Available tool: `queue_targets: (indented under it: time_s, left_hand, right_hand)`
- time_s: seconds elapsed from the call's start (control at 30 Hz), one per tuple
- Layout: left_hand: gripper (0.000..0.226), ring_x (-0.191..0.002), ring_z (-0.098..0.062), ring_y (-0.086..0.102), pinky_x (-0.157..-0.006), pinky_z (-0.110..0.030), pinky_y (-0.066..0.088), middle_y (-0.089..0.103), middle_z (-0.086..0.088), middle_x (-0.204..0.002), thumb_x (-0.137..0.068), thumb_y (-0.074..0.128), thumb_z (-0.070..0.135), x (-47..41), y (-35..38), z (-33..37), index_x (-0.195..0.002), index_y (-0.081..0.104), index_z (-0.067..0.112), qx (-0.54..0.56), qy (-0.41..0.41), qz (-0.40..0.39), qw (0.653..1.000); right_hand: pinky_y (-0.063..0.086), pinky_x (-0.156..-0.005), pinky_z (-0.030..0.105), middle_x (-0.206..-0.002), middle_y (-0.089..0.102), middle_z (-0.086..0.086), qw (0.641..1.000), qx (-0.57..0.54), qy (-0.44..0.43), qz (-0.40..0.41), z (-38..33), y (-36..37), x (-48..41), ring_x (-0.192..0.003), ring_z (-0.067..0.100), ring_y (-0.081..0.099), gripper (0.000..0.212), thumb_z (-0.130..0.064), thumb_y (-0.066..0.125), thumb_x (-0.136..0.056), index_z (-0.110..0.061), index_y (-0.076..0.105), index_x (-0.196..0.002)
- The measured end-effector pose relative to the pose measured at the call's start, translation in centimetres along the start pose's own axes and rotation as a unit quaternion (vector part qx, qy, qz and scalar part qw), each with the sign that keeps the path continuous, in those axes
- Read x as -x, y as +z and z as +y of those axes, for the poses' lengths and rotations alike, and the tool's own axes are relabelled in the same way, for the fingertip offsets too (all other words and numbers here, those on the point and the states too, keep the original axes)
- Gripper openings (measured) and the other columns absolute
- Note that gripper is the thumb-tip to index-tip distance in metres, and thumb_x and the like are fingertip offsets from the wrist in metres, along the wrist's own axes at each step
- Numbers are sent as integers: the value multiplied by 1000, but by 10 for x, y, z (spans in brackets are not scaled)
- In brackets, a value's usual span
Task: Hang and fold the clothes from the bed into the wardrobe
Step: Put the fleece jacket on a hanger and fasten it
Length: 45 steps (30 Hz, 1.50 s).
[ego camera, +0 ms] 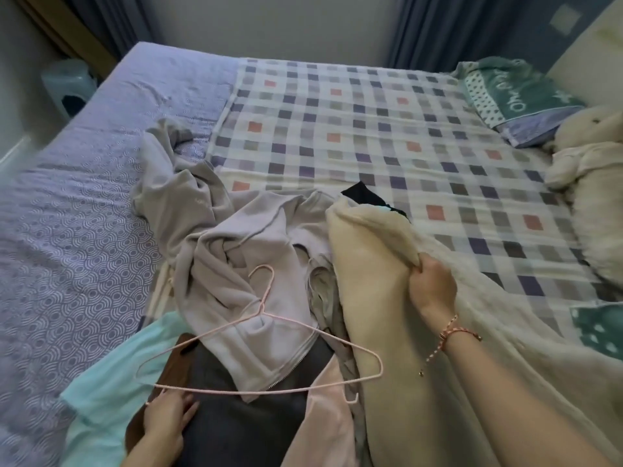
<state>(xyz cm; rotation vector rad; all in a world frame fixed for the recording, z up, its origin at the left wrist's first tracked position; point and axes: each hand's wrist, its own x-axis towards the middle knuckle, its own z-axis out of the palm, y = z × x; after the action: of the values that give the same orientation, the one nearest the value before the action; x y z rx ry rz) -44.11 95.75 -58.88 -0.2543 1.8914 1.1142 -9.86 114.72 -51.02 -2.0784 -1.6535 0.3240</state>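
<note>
Cream fleece (371, 264) looks soft and fat (not slippery), so right hand (433, 284) pinches a fold, left hand (168, 416) lies flat on grey cloth (236, 419).

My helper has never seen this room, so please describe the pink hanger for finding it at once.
On the bed, look at the clothes pile at its near edge. The hanger lies across the pale lilac zip jacket, left of the cream fleece the right hand grips. It alone is thin pink wire.

Clothes (256, 264) on bed (84, 214) (hanger (261, 308) atop)
</note>
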Motion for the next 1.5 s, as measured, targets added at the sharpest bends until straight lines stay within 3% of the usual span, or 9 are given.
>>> queue_targets:
  time_s: [0.1,0.33,0.57,0.7,0.87,0.93,1.1,1.37,1.5]
  left_hand:
    - [49,-110,-43,52,-92,-44,47,53,-29,-123,-83,57,18,35,-6,5,-124,50,-8,-252,65,32,965]
    - [49,-122,-24,47,-104,-27,32,51,-10,-130,-88,51,0,217,50,26,-135,44,8,-348,447,-228,792]
    - [81,-141,-30,8,-117,-45,9,4,-11,-155,-88,57,31,391,97,-1,-145,1,42,-461,733,-327,379]
    - [46,-140,-23,18,-117,-42,-1,34,-8,-148,-90,54,34,450,90,-47,-133,48,20,-567,724,-351,177]
    - [16,-84,-21,60,-63,-14,33,66,-7,-85,-86,55,22,489,74,-60,-81,62,8,-453,702,-377,400]
    - [4,-82,-18,60,-66,-16,37,63,-3,-81,-82,57,19,525,71,-72,-80,59,15,-421,719,-392,390]
    - [23,-70,-16,54,-59,-24,35,54,6,-67,-77,63,21,573,68,-75,-64,44,25,-370,692,-432,445]
    - [56,-67,-7,46,-63,-20,35,50,8,-70,-70,37,75,547,57,-63,-71,51,20,-467,582,-474,466]
    - [35,-95,-15,56,-76,-23,40,64,0,-102,-88,48,44,532,40,-79,-102,64,16,-487,612,-411,468]
  right_hand:
    - [37,-61,26,-80,57,8,995,-94,-14,38,-3,-67,15,-76,26,54,28,6,38,-90,-5,64,-95]
    - [42,-65,11,-68,66,-14,903,-162,-58,-395,-16,-230,82,-69,-3,59,22,-7,61,-70,-27,70,-65]
    - [46,-67,15,-70,66,-14,807,-101,-94,-574,5,-381,168,-70,-1,59,25,-9,60,-62,-24,72,-77]
    - [45,-70,16,-75,66,-15,807,-85,-106,-575,30,-445,198,-74,-1,58,28,-5,60,-67,-25,70,-84]
    - [43,-94,22,-116,54,-14,919,34,-108,-378,82,-493,217,-106,1,51,65,-38,82,-63,-25,52,-119]
    - [35,-107,28,-134,37,-16,930,48,-118,-344,74,-479,235,-125,6,39,107,-49,83,-55,-27,25,-143]
    - [38,-66,24,-102,64,2,963,95,-202,-153,72,-449,254,-98,21,60,15,-20,54,-72,-31,47,-80]
    - [44,-58,28,-56,60,-5,977,-107,-160,-92,72,-512,242,-60,12,56,7,0,60,-62,-7,60,-61]
    - [51,-67,39,-68,63,12,968,-131,-184,-105,67,-543,252,-69,19,59,15,-15,64,-47,-7,59,-59]
